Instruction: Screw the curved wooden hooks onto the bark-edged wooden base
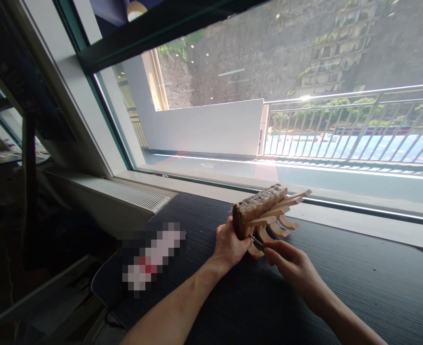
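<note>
My left hand (229,244) grips the near end of a wooden model (265,211), a dark rough block with several pale curved wooden ribs sticking out to the right. It rests tilted on the dark ribbed mat (358,287). My right hand (288,261) is closed in a pinch on a small thin tool (257,244), whose tip touches the ribs at the model's near end.
A window with a pale sill (341,211) runs just behind the mat; a balcony railing (351,124) shows outside. A radiator grille (132,194) lies at the left. A blurred-out object (152,258) sits on the mat's left part. The mat's front-left edge drops off.
</note>
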`<state>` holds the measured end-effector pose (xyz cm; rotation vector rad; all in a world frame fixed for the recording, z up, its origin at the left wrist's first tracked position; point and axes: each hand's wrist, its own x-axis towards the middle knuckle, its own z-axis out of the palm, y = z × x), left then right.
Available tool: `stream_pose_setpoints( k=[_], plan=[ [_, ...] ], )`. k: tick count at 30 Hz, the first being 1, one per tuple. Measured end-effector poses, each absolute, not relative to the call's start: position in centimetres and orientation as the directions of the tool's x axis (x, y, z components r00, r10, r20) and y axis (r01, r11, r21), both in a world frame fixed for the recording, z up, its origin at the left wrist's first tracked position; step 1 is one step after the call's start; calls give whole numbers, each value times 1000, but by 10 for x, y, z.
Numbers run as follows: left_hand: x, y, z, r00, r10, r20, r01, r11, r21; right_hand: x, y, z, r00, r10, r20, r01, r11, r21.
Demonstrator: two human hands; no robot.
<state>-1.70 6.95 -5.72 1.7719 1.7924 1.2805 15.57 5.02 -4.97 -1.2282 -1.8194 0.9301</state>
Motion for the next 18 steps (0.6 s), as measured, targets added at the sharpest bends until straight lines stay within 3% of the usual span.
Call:
stream_pose_setpoints(
  k=[3,6,8,9,11,13,15,18],
  plan=[
    [-17,70,-59,-183,914,362,636,-171,753,155,48,-51,-262,941,214,449,316,-836],
    [-15,70,-61,-188,912,365,632,-173,756,156,44,-56,-328,836,440,646,539,-541],
    [-14,69,-61,-193,911,364,628,-171,759,157,41,-59,-418,751,512,706,623,-337],
    [-13,69,-61,-194,912,362,629,-168,759,157,41,-60,-444,729,521,708,642,-295],
    [-13,68,-60,-192,913,360,638,-162,752,157,41,-59,-418,749,515,678,634,-372],
    [-12,67,-59,-185,913,364,650,-164,742,155,44,-56,-315,843,435,583,534,-612],
    [-12,67,-58,-182,910,371,657,-168,735,153,47,-52,-245,941,234,409,320,-855],
    [-12,66,-56,-187,911,367,655,-163,737,153,52,-46,-270,963,8,248,77,-966]
  ],
)
